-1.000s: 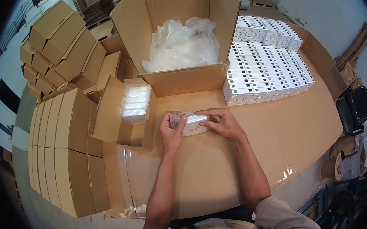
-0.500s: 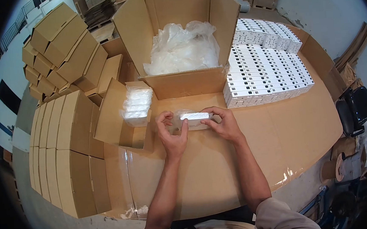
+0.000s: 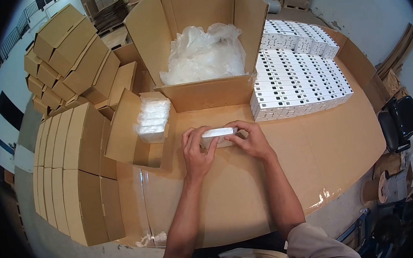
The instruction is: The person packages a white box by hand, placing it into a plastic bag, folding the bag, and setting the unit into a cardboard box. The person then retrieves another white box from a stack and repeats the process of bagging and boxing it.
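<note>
A small white box (image 3: 218,132) in a clear plastic bag is held between both hands over the cardboard-covered table. My left hand (image 3: 199,149) grips its left end, fingers behind and thumb in front. At the right end, my right hand (image 3: 251,140) pinches the box between fingers and thumb. To the left stands an open brown carton (image 3: 137,129) with several plastic-wrapped white boxes (image 3: 153,118) stacked in it. Behind the hands is a large open carton (image 3: 206,95) holding a heap of clear plastic bags (image 3: 205,55).
Rows of white boxes (image 3: 299,84) with dark squares fill the table's back right. Closed brown cartons (image 3: 70,172) are stacked along the left edge, with more cartons (image 3: 74,56) piled behind them. A black chair (image 3: 398,122) stands beyond the table's right side.
My left hand's fingers have moved right and closed around the left end of the bagged box. The loose plastic there is now gathered against it. My right hand stays nearly in place.
</note>
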{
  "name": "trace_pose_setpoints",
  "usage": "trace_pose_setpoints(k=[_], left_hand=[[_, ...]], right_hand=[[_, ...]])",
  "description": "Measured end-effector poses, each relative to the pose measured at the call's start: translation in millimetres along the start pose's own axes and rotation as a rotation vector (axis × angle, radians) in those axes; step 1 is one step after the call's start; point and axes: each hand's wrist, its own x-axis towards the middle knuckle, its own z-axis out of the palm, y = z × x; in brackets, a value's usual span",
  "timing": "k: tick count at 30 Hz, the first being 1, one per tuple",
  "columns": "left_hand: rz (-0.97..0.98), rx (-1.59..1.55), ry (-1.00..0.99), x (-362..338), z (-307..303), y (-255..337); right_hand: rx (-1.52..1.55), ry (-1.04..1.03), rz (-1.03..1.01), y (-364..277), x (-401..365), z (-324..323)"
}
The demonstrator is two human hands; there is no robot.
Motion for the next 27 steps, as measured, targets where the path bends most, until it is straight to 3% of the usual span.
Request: trace_pose_setpoints(k=[27], left_hand=[[-0.288, -0.299, -0.144, -1, -2, -7]], right_hand=[[0.071, 0.034, -0.045, 6, 1, 3]])
